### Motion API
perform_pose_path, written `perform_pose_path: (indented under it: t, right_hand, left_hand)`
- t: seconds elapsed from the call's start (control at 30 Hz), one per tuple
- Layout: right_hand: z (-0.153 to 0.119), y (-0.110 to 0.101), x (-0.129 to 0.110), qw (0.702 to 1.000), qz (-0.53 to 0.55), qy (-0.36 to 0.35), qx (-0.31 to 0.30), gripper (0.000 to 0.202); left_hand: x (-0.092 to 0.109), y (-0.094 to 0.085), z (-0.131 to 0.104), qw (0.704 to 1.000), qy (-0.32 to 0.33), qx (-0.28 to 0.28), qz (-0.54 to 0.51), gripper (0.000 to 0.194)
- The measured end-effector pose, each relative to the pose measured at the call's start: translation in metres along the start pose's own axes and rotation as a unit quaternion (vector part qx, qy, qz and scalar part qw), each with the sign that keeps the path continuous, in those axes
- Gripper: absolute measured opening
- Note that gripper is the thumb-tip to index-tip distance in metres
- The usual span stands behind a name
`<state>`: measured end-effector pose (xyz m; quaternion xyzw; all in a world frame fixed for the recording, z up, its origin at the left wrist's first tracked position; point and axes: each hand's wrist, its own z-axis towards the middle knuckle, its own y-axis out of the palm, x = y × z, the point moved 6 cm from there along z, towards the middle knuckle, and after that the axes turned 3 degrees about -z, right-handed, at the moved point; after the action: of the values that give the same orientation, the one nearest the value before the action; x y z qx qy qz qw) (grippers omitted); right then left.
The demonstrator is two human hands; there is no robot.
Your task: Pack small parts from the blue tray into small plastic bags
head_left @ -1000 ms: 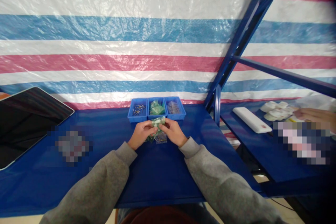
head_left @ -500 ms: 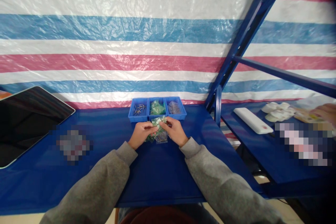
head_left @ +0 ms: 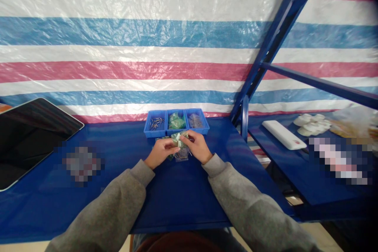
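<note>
Between my two hands is a small green-tinted plastic bag (head_left: 179, 138), held by its sides just in front of the bins. My left hand (head_left: 161, 151) pinches its left lower edge between thumb and fingers. On the opposite side, my right hand (head_left: 198, 147) grips it with thumb and fingertips. Under the hands lie more small bags (head_left: 181, 154), clear and greenish, with small parts inside that I cannot make out. Just beyond stand three joined blue bins (head_left: 156, 133): screws (head_left: 156, 123) in the left one, green bags (head_left: 176, 121) in the middle, clear bags (head_left: 195, 121) in the right.
A dark-screened tablet or monitor (head_left: 32, 138) lies on the left of the blue table (head_left: 183, 201). Blue metal frame bars (head_left: 265, 55) rise at the right. Beyond them, a second table holds a white oblong device (head_left: 283, 134) and white rounded pieces (head_left: 313, 124).
The green bag has turned and flattened between my fingers, and my left hand has shifted slightly lower on it. Another person's hand at the far right has gone out of view.
</note>
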<state>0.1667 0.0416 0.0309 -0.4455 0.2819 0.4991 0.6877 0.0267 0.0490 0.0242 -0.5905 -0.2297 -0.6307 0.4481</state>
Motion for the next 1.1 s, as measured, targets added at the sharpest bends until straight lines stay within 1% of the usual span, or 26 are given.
perform_pose_path:
  t: [0.13, 0.23, 0.43, 0.73, 0.9, 1.1]
  right_hand:
    - [0.0, 0.0, -0.001, 1.0, -0.002, -0.003, -0.003, 0.024]
    - [0.0, 0.002, 0.003, 1.0, -0.001, -0.002, -0.007, 0.02]
    - [0.0, 0.004, 0.006, 1.0, 0.004, 0.004, -0.013, 0.021]
    - [-0.001, 0.008, 0.008, 0.999, 0.007, 0.015, -0.04, 0.025]
    - [-0.003, 0.009, 0.01, 0.999, 0.013, 0.024, -0.037, 0.027]
    - [-0.004, 0.012, 0.01, 0.993, 0.079, 0.06, -0.061, 0.027]
  left_hand:
    - [-0.001, 0.0, 0.0, 1.0, -0.013, -0.006, 0.004, 0.024]
    - [0.001, 0.0, -0.001, 1.0, -0.012, -0.004, 0.012, 0.027]
    - [0.001, 0.003, -0.002, 1.0, -0.019, -0.002, 0.002, 0.027]
    - [-0.005, 0.0, -0.001, 0.998, -0.039, 0.03, -0.037, 0.026]
    - [-0.005, -0.004, -0.002, 0.996, -0.039, 0.053, -0.061, 0.026]
    - [-0.005, -0.002, -0.002, 0.996, -0.041, 0.059, -0.061, 0.028]
